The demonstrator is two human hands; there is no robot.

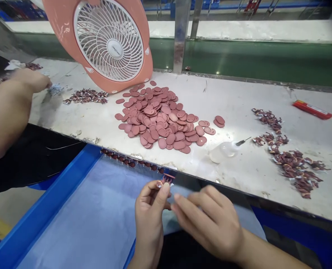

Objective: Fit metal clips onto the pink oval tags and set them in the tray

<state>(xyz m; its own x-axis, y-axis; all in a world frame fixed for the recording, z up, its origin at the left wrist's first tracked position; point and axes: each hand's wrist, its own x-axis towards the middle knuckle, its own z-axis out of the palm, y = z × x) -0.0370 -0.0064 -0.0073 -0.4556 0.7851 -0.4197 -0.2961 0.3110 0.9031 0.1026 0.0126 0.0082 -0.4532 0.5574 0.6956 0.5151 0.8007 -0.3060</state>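
My left hand [153,211] pinches a small reddish-brown figurine [165,182] between thumb and fingertips, just below the bench's front edge. White bits show on the figurine, and a flat brown disc [170,175] is at its upper end, seen edge-on. Close beside it on the right is my right hand [207,220], slightly blurred, its fingers loosely bent and apart with nothing visible in them; its thumb is mostly hidden. Above the hands, a heap of oval brown discs [161,121], some with small holes, lies on the white bench [233,108]. A clear squeeze bottle with a needle tip [226,149] lies to its right.
Small brown figurines [291,160] are piled at right, near a red packet [313,109]. More figurines [87,96] lie by a pink fan [115,48]. Finished-looking pieces [126,160] line the bench edge above a blue-lined bin [90,201]. Another person's arm [11,101] reaches in at left.
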